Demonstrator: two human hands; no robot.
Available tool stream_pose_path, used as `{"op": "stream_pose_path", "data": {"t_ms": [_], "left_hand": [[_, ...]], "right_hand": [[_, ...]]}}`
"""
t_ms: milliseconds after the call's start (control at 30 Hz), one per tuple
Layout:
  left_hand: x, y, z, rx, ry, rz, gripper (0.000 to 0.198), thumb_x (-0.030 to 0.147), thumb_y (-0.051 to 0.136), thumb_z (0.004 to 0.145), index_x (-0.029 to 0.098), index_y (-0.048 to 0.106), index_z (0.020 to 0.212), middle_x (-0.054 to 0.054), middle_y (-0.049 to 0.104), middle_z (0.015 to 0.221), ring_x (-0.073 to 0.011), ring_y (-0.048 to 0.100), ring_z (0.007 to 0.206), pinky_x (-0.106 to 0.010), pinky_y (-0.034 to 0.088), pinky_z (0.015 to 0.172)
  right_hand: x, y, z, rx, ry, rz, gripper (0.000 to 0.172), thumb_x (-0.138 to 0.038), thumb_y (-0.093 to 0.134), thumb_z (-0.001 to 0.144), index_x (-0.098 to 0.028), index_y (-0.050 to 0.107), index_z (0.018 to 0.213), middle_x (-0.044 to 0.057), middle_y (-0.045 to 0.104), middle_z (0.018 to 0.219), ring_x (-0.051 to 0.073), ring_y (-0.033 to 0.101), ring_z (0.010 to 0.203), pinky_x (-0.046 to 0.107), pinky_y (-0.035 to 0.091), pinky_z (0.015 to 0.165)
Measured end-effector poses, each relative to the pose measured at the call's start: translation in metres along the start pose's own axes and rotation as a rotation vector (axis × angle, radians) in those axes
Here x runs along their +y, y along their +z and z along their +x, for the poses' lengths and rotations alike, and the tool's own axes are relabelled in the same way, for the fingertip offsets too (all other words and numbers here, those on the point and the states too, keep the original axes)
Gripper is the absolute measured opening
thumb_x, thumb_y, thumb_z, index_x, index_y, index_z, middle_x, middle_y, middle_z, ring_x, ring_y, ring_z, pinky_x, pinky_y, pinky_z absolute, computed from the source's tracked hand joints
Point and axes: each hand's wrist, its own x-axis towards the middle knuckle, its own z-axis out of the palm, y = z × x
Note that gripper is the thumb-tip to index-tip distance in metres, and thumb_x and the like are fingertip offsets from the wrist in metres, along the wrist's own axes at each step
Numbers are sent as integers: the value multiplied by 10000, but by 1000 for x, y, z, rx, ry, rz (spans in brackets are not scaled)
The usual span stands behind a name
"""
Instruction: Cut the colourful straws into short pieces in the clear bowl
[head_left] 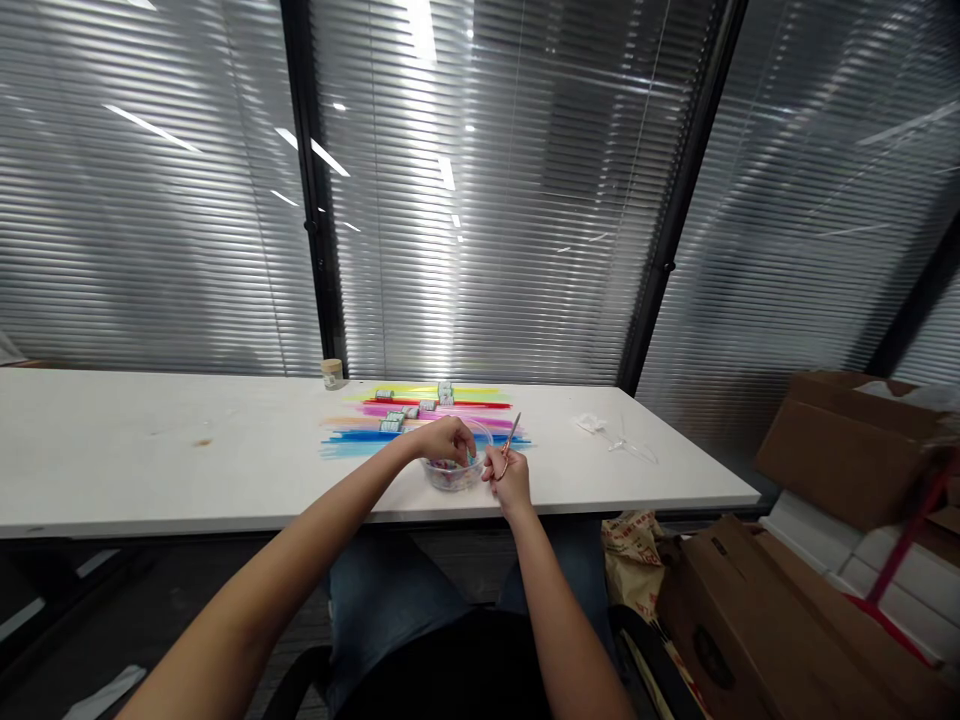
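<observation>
My left hand (446, 438) reaches over a clear plastic bowl (452, 482), fingers bent down and closed inside its rim. What they pinch, if anything, is too small to make out. Small multicoloured pieces (444, 464) lie in the bottom of the bowl. At the bowl's right side, my right hand (510, 482) is wrapped round a pair of copper-handled scissors (513, 434), blades pointing up and away from me. Behind the bowl are bundles of thin coloured strips, among them blue strips (360, 437) and red strips (480, 405).
Several small pale-green rolls (391, 422) lie on the strips. A lidded jar (332, 375) stands at the white table's (225, 480) back edge. Crumpled clear plastic (619, 443) lies to the right. Cardboard boxes (750, 610) and a paper bag (632, 560) sit beside the chair.
</observation>
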Motion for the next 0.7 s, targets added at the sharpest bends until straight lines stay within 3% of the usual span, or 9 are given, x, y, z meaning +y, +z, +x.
{"op": "stream_pose_path", "data": {"t_ms": [467,700], "left_hand": [[6,-2,-1,7,-18,-9,231,223,692,615,128,718,824,-8,651,630,-129,575,593,-194,403,537],[12,-4,-3,-117,60,118,268,101,552,560,150,722,760,-12,681,725,-125,563,625,-191,403,549]], "right_hand": [[-2,0,-1,-1,18,24,317,-433,603,729,-182,515,555,-40,508,381,63,307,283,207,233,336],[-1,1,0,10,6,8,315,-436,599,731,-185,521,558,-37,508,377,68,322,293,208,235,344]]}}
